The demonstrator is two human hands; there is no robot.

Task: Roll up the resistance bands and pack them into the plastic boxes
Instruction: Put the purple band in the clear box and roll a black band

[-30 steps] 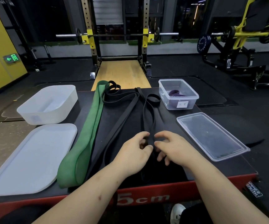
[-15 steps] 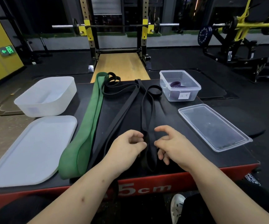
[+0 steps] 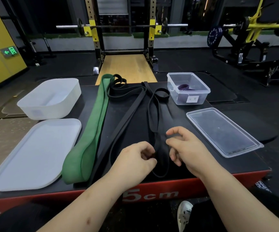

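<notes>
Thin black band (image 3: 150, 118) lies lengthwise on the black platform (image 3: 194, 166), its near loop between your hands. Your left hand (image 3: 135, 159) is curled and pinches the band's left strand. Your right hand (image 3: 187, 148) is at the right strand, thumb and forefinger parted; can't tell if it grips. The green band (image 3: 88, 136) lies to the left.

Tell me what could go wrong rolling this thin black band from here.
The thin black band is twisted into a figure-eight near its far end, so the roll may come out lumpy. That end lies by the wider black band, which might get dragged along. The left hand seems to pinch only one strand, so the loop could roll skewed.
</notes>
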